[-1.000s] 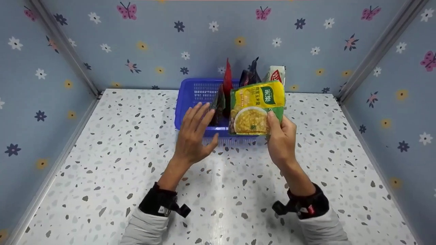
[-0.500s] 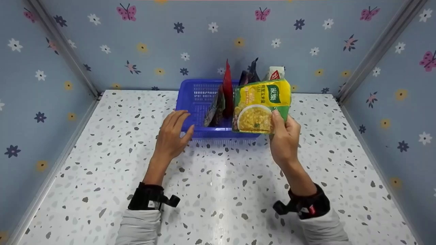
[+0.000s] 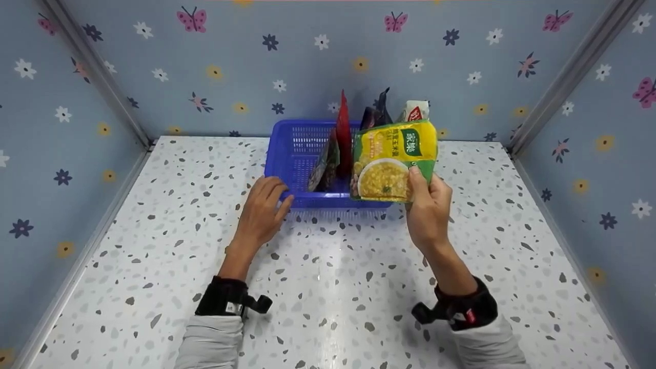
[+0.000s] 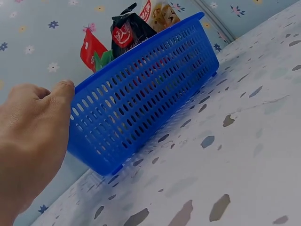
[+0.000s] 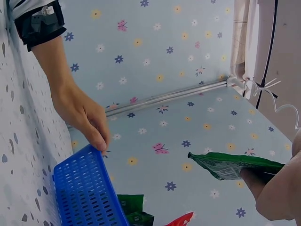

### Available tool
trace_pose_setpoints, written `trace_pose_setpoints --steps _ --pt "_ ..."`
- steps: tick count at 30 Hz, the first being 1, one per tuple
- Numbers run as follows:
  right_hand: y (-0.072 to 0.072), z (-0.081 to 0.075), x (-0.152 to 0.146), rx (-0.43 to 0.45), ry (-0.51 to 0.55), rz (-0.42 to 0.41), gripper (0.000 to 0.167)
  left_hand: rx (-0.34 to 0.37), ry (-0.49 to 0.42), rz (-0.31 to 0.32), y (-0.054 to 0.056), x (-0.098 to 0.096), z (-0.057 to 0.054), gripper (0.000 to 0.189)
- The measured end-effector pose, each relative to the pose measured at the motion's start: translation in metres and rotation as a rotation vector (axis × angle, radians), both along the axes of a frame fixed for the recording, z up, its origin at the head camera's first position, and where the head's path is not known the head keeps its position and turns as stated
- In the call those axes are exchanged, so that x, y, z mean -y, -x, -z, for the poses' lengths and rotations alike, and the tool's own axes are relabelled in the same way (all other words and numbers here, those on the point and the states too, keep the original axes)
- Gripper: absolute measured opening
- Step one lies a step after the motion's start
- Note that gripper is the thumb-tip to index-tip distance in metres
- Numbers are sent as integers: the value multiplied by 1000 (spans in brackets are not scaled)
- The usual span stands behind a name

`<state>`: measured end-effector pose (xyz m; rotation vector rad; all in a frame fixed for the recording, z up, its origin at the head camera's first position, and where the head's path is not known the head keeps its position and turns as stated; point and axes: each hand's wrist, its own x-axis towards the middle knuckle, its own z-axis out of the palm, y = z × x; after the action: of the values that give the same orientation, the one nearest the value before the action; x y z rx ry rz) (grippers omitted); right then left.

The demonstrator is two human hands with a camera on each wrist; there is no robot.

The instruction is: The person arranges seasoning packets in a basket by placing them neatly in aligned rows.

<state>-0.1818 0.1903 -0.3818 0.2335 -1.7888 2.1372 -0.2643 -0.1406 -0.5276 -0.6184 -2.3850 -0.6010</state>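
Observation:
My left hand [image 3: 259, 212] grips the front left corner of a blue plastic basket [image 3: 333, 197], thumb at the rim in the left wrist view. With my right hand [image 3: 428, 210] I hold a yellow and green soup mix packet [image 3: 384, 154], thumb on its front near the lower right corner. The packet is above the basket's right part and hides much of it. Inside the basket, a dark green packet [image 3: 325, 166] leans beside an upright red pouch [image 3: 344, 138]. Behind the soup packet show a black pouch [image 3: 378, 117] and a white bag [image 3: 416, 110] with a red label.
The basket stands on a white speckled table [image 3: 328, 287], close to the flower-patterned back wall [image 3: 236, 61]. Similar panels rise at the left [image 3: 41, 128] and right [image 3: 610, 128]. Each wrist carries a black strap with a small camera.
My left hand has moved left and down from over the packets to the basket's front left corner and now grips it. My right hand has shifted slightly right with the soup mix packet.

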Motion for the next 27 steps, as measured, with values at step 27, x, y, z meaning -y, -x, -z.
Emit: trace_pose_setpoints --steps 27 --pt "1 8 9 68 -144 36 41 -72 65 -28 4 -5 11 54"
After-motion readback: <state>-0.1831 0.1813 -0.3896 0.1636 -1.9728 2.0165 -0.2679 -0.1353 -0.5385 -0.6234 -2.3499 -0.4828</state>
